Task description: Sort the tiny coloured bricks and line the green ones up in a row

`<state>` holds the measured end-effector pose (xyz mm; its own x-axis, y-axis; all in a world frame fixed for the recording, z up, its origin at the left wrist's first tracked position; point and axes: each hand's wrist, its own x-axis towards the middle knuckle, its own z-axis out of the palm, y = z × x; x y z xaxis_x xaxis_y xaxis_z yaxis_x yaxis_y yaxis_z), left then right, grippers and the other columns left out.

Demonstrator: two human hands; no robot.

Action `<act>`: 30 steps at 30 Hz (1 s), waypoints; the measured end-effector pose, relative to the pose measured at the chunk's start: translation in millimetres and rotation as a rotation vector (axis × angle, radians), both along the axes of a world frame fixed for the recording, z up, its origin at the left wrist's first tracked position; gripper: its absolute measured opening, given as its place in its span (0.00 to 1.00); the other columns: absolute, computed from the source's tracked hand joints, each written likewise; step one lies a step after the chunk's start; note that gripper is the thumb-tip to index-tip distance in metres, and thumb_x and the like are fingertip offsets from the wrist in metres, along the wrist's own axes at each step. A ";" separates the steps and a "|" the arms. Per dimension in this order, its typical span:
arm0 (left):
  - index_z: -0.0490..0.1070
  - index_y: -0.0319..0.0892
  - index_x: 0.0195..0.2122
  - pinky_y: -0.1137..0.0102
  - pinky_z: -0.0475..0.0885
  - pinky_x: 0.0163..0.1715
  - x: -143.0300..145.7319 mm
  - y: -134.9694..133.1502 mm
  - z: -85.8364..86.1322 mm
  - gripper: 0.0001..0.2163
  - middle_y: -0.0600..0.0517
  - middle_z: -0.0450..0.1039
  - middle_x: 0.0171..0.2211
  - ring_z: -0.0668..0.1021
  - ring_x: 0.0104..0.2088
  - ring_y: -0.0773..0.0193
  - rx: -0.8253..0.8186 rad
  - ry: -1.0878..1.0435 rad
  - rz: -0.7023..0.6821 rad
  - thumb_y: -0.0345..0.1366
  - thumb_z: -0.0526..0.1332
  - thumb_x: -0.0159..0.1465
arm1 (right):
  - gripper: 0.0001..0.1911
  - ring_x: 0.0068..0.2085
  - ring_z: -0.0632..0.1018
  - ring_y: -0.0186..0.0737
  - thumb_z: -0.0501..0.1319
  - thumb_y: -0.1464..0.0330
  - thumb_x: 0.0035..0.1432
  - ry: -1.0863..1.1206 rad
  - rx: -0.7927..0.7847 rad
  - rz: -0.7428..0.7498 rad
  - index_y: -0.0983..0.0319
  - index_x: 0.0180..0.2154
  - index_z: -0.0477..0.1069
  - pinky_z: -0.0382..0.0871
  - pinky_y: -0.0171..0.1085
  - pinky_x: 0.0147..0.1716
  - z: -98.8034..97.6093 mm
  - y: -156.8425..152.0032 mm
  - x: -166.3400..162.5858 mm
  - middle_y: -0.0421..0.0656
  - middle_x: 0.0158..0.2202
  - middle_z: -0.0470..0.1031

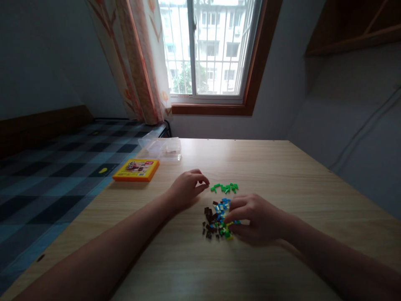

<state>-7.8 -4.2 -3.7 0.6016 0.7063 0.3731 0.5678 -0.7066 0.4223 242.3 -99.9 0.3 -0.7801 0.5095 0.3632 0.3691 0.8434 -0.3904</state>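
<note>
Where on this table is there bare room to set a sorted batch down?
Bare table runs along the far edge from the clear container to the right corner, and down the right side past the right hand. Crowded: the centre, where the green pieces, mixed pile and left hand sit close; the orange box sits at the left edge.

We see a pale wood-grain counter (282,175) set beneath a barred window (213,46), through which a white apartment block (219,25) shows in daylight. Near the counter's far left edge an orange box (136,170) with a printed lid lies flat, and a clear plastic container (161,148) sits just behind it. A peach patterned curtain (138,62) hangs left of the window. A bed (46,175) in a blue-and-black check cover runs along the counter's left side, and a wooden shelf (354,33) is mounted high at right.
</note>
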 end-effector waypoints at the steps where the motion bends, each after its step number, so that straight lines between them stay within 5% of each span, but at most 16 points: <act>1: 0.80 0.44 0.34 0.73 0.69 0.32 0.0 1.1 -2.9 0.04 0.52 0.73 0.33 0.72 0.27 0.70 0.009 -0.001 0.011 0.32 0.64 0.61 | 0.07 0.32 0.73 0.35 0.60 0.67 0.61 -0.008 0.003 0.017 0.58 0.38 0.78 0.63 0.35 0.32 -0.4 -3.0 -3.8 0.42 0.32 0.75; 30: 0.80 0.46 0.41 0.70 0.71 0.39 10.8 7.3 -13.9 0.10 0.50 0.77 0.37 0.77 0.33 0.65 0.031 0.086 0.177 0.37 0.59 0.65 | 0.09 0.36 0.75 0.37 0.61 0.70 0.58 -0.015 -0.019 0.012 0.57 0.40 0.78 0.66 0.35 0.35 -11.0 -5.3 -19.2 0.42 0.36 0.77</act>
